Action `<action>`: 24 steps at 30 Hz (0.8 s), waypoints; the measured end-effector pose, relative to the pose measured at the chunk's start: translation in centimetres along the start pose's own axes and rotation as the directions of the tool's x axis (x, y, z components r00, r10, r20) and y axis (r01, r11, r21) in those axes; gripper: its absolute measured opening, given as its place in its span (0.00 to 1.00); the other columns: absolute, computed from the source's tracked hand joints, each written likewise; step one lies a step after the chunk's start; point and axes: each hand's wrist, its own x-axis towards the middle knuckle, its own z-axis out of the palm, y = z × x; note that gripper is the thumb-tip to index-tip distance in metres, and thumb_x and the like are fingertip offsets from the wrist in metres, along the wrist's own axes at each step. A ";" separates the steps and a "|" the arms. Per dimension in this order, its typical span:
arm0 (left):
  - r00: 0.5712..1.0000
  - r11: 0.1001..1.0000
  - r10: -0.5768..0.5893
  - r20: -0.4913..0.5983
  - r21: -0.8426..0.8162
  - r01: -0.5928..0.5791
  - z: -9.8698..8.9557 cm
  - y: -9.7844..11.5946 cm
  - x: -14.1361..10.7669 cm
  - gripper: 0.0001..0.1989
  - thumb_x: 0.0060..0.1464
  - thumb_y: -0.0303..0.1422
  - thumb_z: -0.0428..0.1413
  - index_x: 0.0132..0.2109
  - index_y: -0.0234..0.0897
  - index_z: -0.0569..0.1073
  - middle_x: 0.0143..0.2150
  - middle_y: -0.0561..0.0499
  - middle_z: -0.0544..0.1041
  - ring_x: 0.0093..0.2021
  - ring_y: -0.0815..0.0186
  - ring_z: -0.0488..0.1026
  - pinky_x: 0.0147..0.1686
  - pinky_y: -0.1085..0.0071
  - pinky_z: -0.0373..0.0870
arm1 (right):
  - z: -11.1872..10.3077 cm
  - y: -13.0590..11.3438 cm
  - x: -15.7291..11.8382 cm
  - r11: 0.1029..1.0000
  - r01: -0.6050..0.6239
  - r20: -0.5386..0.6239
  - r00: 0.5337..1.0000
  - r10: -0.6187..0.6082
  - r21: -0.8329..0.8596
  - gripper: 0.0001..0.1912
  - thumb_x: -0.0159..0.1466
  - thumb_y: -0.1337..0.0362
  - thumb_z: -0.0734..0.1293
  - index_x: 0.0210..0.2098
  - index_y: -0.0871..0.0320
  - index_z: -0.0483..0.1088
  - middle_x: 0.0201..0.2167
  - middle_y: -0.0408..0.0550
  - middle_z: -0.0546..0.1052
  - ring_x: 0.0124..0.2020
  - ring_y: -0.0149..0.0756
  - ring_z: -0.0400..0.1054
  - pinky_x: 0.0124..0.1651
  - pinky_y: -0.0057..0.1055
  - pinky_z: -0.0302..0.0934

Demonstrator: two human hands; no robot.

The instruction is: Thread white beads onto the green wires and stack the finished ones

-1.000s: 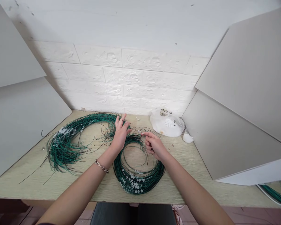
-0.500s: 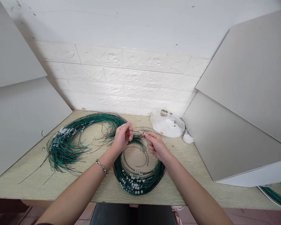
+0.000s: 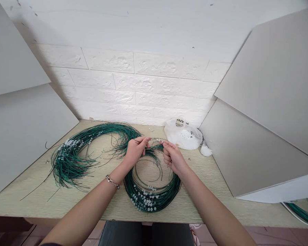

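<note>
My left hand is closed in a pinch on a thin dark wire, its fingertips pointing right. Close by on the right, my right hand pinches a small white plastic piece, with thin wire near it. The fingertips of the two hands are a short gap apart. Below them lies a round coil of green and black wires, with several white plastic pieces threaded on its near side. To the left of my left hand spreads a larger loose bundle of green wires, also carrying white pieces.
A clear plastic bag of small white pieces lies against the back wall, with a smaller white bundle beside it. Grey panels flank the wooden table. More green wires show at the far right edge.
My left hand has turned, and its fingertips have moved right, towards my right hand. My right hand has shifted slightly right and up. The coil and the bundle lie as before.
</note>
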 end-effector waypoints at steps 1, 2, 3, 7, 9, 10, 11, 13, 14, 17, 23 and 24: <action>1.000 0.999 -0.022 0.000 -0.032 0.022 0.1 0.0 0.1 0.14 0.44 0.41 0.53 0.29 0.33 0.74 0.24 0.50 0.73 0.12 0.76 0.59 0.11 0.78 0.52 | 0.1 0.0 0.0 1.000 0.008 -0.003 1.000 -0.008 0.006 0.17 0.49 0.56 0.66 0.35 0.58 0.63 0.12 0.31 0.45 0.11 0.19 0.35 0.11 0.19 0.32; 0.999 0.996 -0.052 0.005 -0.066 0.052 0.1 0.0 0.2 0.15 0.44 0.41 0.53 0.30 0.33 0.74 0.27 0.48 0.74 0.13 0.75 0.62 0.12 0.77 0.53 | 0.1 0.0 -0.1 1.000 0.016 -0.010 1.000 -0.016 0.009 0.17 0.48 0.56 0.66 0.34 0.58 0.63 0.12 0.31 0.46 0.11 0.19 0.37 0.11 0.19 0.34; 0.996 0.990 -0.088 0.017 -0.106 0.089 0.1 -0.1 0.4 0.15 0.43 0.41 0.54 0.32 0.32 0.74 0.31 0.46 0.75 0.15 0.74 0.65 0.12 0.77 0.55 | 0.2 0.0 -0.1 1.000 0.020 -0.015 1.000 -0.020 0.006 0.16 0.48 0.57 0.66 0.34 0.59 0.64 0.13 0.32 0.47 0.12 0.19 0.39 0.11 0.19 0.35; 0.979 0.938 -0.191 0.069 -0.281 0.203 0.0 -0.4 0.7 0.16 0.40 0.39 0.57 0.35 0.32 0.74 0.39 0.43 0.74 0.24 0.69 0.71 0.16 0.77 0.60 | 0.2 0.1 -0.2 0.998 -0.035 0.024 0.999 0.036 -0.051 0.14 0.48 0.58 0.66 0.31 0.59 0.64 0.14 0.34 0.54 0.12 0.18 0.42 0.11 0.18 0.34; 0.980 0.928 -0.190 0.055 -0.316 0.197 0.0 -0.6 0.8 0.16 0.38 0.37 0.59 0.35 0.32 0.74 0.37 0.44 0.75 0.26 0.70 0.70 0.19 0.77 0.62 | 0.1 0.2 -0.2 0.994 -0.074 0.060 0.995 0.079 -0.083 0.13 0.48 0.59 0.65 0.31 0.59 0.64 0.15 0.34 0.55 0.12 0.18 0.42 0.11 0.18 0.33; 0.983 0.934 -0.180 0.043 -0.307 0.184 0.0 -0.6 0.9 0.15 0.37 0.36 0.60 0.34 0.32 0.74 0.34 0.45 0.75 0.26 0.70 0.69 0.21 0.77 0.62 | 0.1 0.2 -0.2 0.991 -0.088 0.073 0.993 0.096 -0.098 0.13 0.48 0.59 0.65 0.31 0.58 0.64 0.16 0.34 0.56 0.12 0.18 0.42 0.11 0.18 0.33; 0.985 0.943 -0.170 0.033 -0.285 0.172 0.1 -0.7 0.9 0.14 0.36 0.34 0.60 0.33 0.31 0.75 0.32 0.46 0.75 0.25 0.71 0.69 0.22 0.77 0.63 | 0.2 0.3 -0.2 0.988 -0.101 0.080 0.991 0.111 -0.115 0.12 0.49 0.59 0.64 0.32 0.58 0.64 0.16 0.34 0.57 0.12 0.18 0.41 0.11 0.18 0.33; 0.987 0.963 -0.153 0.040 -0.220 0.158 0.3 -0.7 0.8 0.12 0.35 0.33 0.61 0.31 0.32 0.75 0.26 0.48 0.75 0.24 0.71 0.67 0.24 0.75 0.64 | 0.2 0.3 -0.2 0.983 -0.114 0.084 0.988 0.127 -0.144 0.13 0.50 0.59 0.63 0.33 0.57 0.64 0.17 0.35 0.57 0.12 0.17 0.41 0.11 0.18 0.33; 0.988 0.969 -0.147 0.055 -0.192 0.155 0.4 -0.8 0.7 0.11 0.35 0.32 0.61 0.30 0.32 0.76 0.24 0.49 0.75 0.23 0.71 0.67 0.25 0.75 0.64 | 0.2 0.2 -0.2 0.981 -0.117 0.083 0.988 0.132 -0.157 0.13 0.50 0.58 0.63 0.34 0.57 0.63 0.17 0.35 0.57 0.12 0.17 0.41 0.11 0.18 0.33; 0.985 0.979 -0.132 0.112 -0.138 0.147 0.7 -0.7 0.5 0.09 0.36 0.32 0.60 0.29 0.33 0.76 0.22 0.50 0.74 0.22 0.71 0.67 0.26 0.74 0.65 | 0.2 0.3 -0.2 0.975 -0.107 0.061 0.991 0.121 -0.196 0.14 0.51 0.55 0.62 0.34 0.56 0.62 0.17 0.34 0.57 0.11 0.17 0.42 0.11 0.17 0.33; 0.968 0.980 -0.158 0.197 -0.086 0.177 0.6 -0.7 0.5 0.08 0.36 0.31 0.60 0.29 0.33 0.76 0.20 0.52 0.72 0.21 0.72 0.65 0.24 0.76 0.63 | 0.0 0.4 0.1 0.932 0.003 0.020 1.000 0.004 -0.361 0.16 0.51 0.50 0.62 0.30 0.57 0.62 0.18 0.36 0.61 0.10 0.18 0.46 0.09 0.18 0.40; 0.964 0.980 -0.160 0.211 -0.085 0.181 0.6 -0.7 0.4 0.08 0.36 0.31 0.60 0.29 0.33 0.76 0.20 0.52 0.72 0.21 0.72 0.65 0.24 0.76 0.63 | -0.1 0.4 0.1 0.925 0.017 0.013 1.000 -0.013 -0.380 0.16 0.50 0.51 0.63 0.30 0.58 0.62 0.18 0.36 0.62 0.10 0.18 0.47 0.09 0.18 0.40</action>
